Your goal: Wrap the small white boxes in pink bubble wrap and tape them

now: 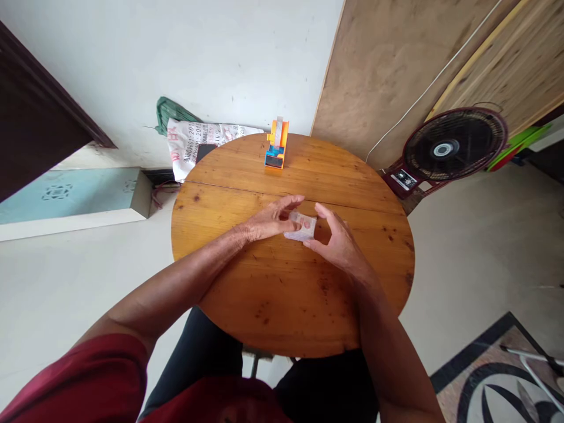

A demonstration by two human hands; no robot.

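A small, whitish box-shaped packet [307, 223] with a reddish print on top lies between my hands near the middle of the round wooden table [273, 294]. My left hand [275, 217] is at its left side, fingers apart, with the thumb overlapping the packet's left part. On the other side is my right hand [337, 238], its fingers curved and spread around the right end, the thumb close to the near corner. Whether the fingertips touch the packet I cannot tell. Farther back on the table stands an orange and blue tape dispenser [277, 144].
A dark red fan [443, 150] stands beyond the table's right edge. Behind the table, a white printed sack [194, 141] and a green bag [174, 111] lie against the wall. A pale blue box-like bench [74, 197] is at the left.
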